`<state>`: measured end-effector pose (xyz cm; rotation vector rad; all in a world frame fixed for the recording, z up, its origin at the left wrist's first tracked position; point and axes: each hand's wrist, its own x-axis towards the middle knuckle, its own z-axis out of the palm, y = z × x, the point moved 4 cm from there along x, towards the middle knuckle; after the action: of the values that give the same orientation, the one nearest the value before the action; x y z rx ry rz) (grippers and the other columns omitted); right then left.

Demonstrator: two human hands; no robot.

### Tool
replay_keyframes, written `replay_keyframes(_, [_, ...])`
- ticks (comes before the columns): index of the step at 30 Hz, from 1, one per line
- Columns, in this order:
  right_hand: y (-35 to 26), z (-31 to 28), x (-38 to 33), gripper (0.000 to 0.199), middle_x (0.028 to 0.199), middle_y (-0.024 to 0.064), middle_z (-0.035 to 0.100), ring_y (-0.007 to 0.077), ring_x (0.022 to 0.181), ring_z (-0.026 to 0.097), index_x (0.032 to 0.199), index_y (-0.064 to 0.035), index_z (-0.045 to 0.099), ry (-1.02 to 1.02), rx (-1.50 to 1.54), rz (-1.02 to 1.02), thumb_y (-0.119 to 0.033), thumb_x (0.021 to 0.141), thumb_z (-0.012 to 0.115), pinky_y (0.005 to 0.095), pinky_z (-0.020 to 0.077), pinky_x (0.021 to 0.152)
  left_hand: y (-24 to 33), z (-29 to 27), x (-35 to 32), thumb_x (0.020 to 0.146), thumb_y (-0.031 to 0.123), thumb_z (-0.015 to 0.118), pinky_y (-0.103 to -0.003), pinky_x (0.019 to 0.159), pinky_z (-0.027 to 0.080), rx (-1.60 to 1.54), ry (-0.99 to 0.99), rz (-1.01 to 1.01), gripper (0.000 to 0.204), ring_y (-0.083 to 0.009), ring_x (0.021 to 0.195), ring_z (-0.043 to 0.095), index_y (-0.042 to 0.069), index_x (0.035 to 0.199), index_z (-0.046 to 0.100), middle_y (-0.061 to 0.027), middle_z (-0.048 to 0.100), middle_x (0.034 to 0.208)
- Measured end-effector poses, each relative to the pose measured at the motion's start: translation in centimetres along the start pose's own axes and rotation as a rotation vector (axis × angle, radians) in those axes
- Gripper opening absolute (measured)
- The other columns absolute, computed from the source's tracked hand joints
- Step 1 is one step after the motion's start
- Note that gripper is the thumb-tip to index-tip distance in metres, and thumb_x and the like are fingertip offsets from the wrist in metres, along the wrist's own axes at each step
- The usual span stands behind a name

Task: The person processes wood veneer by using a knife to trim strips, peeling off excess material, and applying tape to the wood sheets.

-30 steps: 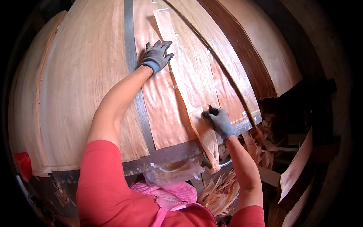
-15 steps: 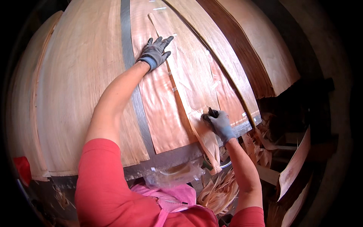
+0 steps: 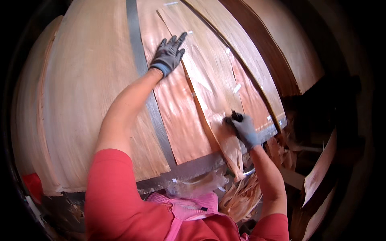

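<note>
My left hand (image 3: pixel 167 53), in a grey glove with dark fingers, lies flat on a thin reddish wood veneer sheet (image 3: pixel 187 134), fingers spread. Beside it runs a long seam where a narrow veneer strip (image 3: pixel 207 120) overlaps the sheet. My right hand (image 3: pixel 244 127), also gloved, is closed around a small black-handled tool (image 3: pixel 237 116) near the sheet's front edge. Its working end is hidden by my fingers and blurred. Just left of that hand, the strip's loose end (image 3: pixel 234 160) hangs over the table edge. Small white tape pieces (image 3: pixel 237 88) stick to the veneer.
A dark metal straight bar (image 3: pixel 237 58) crosses the sheets on the right. Stacked veneer (image 3: pixel 96 80) lies left beyond a grey band (image 3: pixel 138 48), with another stack (image 3: pixel 289 48) at the far right. Below the edge are a clear plastic bag (image 3: pixel 197 184) and veneer scraps (image 3: pixel 241 201).
The whole view has shifted, so the table appears slightly farther right. My left hand still rests flat on the veneer; my right hand stays near the front edge with the black-handled tool.
</note>
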<state>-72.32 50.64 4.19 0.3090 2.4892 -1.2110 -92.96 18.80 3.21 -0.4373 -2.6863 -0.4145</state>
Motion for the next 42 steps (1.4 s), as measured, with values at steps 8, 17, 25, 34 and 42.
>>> replay_keyframes(8, [-2.6, 0.1, 1.5, 0.037, 0.083, 0.0193, 0.071, 0.0239, 0.077, 0.071, 0.102, -0.0002, 0.071, 0.044, -0.204, -0.024, -0.032, 0.082, 0.071, 0.0358, 0.0517, 0.071, 0.2, 0.5, -0.2, 0.094, 0.036, 0.055, -0.044, 0.117, 0.025, -0.008, -0.089, 0.015, 0.069, -0.0261, 0.14, 0.037, 0.022, 0.155, 0.024, -0.0059, 0.038, 0.153])
replay_keyframes(17, [-2.4, -4.2, -1.1, 0.023, 0.082, 0.0047, 0.068, 0.0097, 0.069, 0.061, 0.109, -0.0011, 0.065, 0.171, 0.134, -0.145, -0.015, 0.091, 0.064, 0.026, 0.0483, 0.063, 0.1, 0.6, -0.3, 0.093, 0.039, 0.057, -0.047, 0.118, 0.019, 0.03, -0.11, -0.009, 0.074, -0.0201, 0.141, 0.036, 0.025, 0.155, 0.02, -0.0019, 0.041, 0.152])
replay_keyframes(25, [-10.1, -0.9, -0.5, 0.035, 0.084, 0.0082, 0.066, 0.012, 0.07, 0.062, 0.12, 0.0024, 0.057, -0.115, 0.041, -0.163, -0.018, 0.092, 0.059, 0.0283, 0.0496, 0.061, 0.6, 0.3, 0.2, 0.094, 0.047, 0.052, -0.048, 0.118, 0.016, 0.104, -0.236, -0.06, 0.072, -0.0198, 0.145, 0.028, 0.023, 0.155, 0.023, 0.0025, 0.024, 0.161])
replay_keyframes(34, [-17.1, 6.2, 10.3, 0.025, 0.091, 0.0283, 0.066, 0.0427, 0.082, 0.067, 0.108, -0.0024, 0.048, -0.087, -0.386, -0.27, -0.023, 0.095, 0.046, 0.0508, 0.0519, 0.071, -0.3, -0.1, -0.5, 0.096, 0.028, 0.048, -0.05, 0.117, 0.02, 0.01, -0.162, -0.071, 0.055, -0.0192, 0.141, 0.037, 0.02, 0.15, 0.036, 0.0011, 0.032, 0.157])
replay_keyframes(42, [-20.3, 9.1, 14.2, 0.033, 0.109, 0.0283, 0.065, 0.0418, 0.101, 0.065, 0.121, -0.0059, 0.047, 0.036, -0.579, -0.27, -0.024, 0.093, 0.043, 0.0515, 0.0497, 0.085, 0.2, -0.5, -0.3, 0.094, 0.02, 0.046, -0.05, 0.116, 0.02, -0.087, -0.157, -0.126, 0.066, -0.0223, 0.138, 0.041, 0.024, 0.155, 0.02, -0.0073, 0.05, 0.144])
